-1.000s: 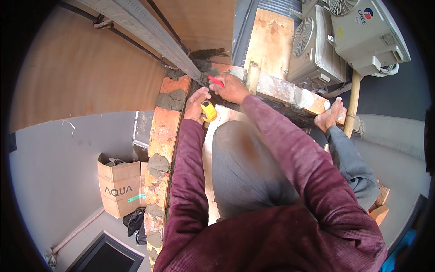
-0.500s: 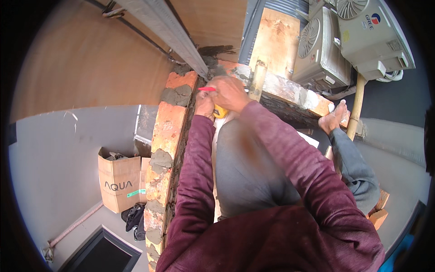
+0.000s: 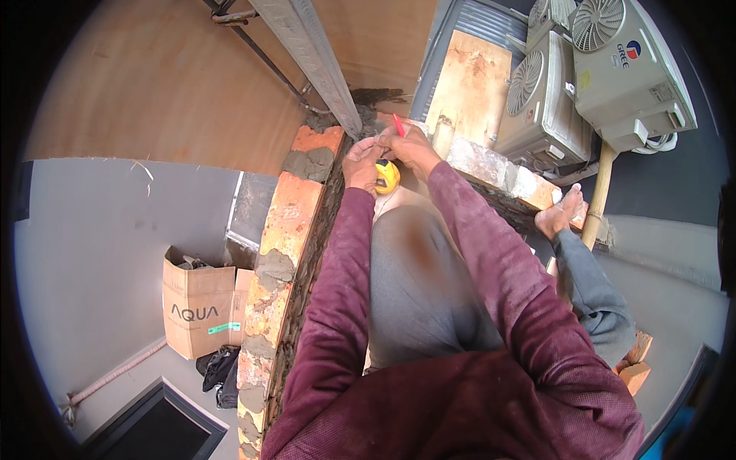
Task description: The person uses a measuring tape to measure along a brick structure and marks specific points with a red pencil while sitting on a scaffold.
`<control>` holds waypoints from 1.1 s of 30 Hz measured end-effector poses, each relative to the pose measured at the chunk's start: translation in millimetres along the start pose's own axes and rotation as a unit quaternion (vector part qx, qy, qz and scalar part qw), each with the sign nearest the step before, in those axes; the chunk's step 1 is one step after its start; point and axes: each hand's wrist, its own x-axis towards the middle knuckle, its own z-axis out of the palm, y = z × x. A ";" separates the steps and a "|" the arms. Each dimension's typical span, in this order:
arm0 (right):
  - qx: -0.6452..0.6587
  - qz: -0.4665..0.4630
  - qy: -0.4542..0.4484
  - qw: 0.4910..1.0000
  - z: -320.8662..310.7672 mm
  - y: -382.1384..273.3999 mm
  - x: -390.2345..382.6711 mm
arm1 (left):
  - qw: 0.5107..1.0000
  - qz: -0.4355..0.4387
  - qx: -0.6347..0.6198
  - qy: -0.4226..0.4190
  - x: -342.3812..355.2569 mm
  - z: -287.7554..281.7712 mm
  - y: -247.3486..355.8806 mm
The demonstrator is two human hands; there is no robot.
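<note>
My left hand [image 3: 360,165] is closed by the yellow tape measure [image 3: 387,177], gripping it, with fingertips raised close to the other hand's. My right hand [image 3: 414,149] is closed around a slim red object [image 3: 398,126], held upright. Both meet just below a long grey metal profile [image 3: 322,73], at the mortared corner of a brick wall [image 3: 288,211]. Between the fingertips, small details are too fine to make out. My grey-trousered knee [image 3: 418,291] lies beneath my forearms.
Plywood panel [image 3: 153,92] at upper left; loose board [image 3: 469,73] and outdoor air-conditioning units [image 3: 629,84] at upper right. Bamboo poles [image 3: 599,195] stand beside the brick ledge [image 3: 483,161]. My bare foot [image 3: 560,215] rests there. A cardboard box [image 3: 198,307] is lower left.
My right hand moved down-left across my left, then shifted slightly up and right; the red object now points upward instead of lying sideways. The view has shifted slightly.
</note>
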 end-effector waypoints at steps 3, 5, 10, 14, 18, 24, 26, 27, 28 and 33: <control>-0.044 -0.016 -0.031 0.998 5.0 6.5 6.0 | 0.999 -0.016 0.043 -0.020 -2.3 -11.9 8.4; -0.062 -0.041 -0.012 0.997 9.7 10.5 10.5 | 0.996 -0.025 0.077 -0.040 -3.8 -19.2 14.6; -0.102 -0.067 0.078 0.989 7.1 1.5 24.6 | 0.959 0.083 0.261 0.071 -5.8 -38.5 38.3; -0.332 -0.186 0.057 0.923 -6.8 -21.9 33.7 | 0.969 0.034 0.245 0.007 17.5 -36.6 60.1; -0.414 -0.194 0.015 0.889 -10.0 -43.6 41.4 | 0.970 -0.029 0.242 0.019 39.9 -26.6 63.7; -0.391 -0.169 -0.015 0.905 -6.4 -58.5 42.7 | 0.942 0.027 0.332 0.042 41.2 -38.4 62.0; -0.415 -0.179 0.038 0.891 -6.7 -57.3 38.1 | 0.952 0.041 0.302 0.027 41.3 -42.2 66.7; -0.428 -0.175 0.060 0.885 -9.2 -56.4 35.2 | 0.961 0.045 0.274 0.012 40.9 -44.8 71.5; -0.426 -0.183 0.109 0.879 -13.4 -55.3 31.7 | 0.968 0.037 0.246 -0.002 39.8 -47.1 76.7; -0.404 -0.301 0.312 0.806 -58.2 -51.0 6.8 | 0.862 0.158 0.466 0.123 11.2 -73.6 122.7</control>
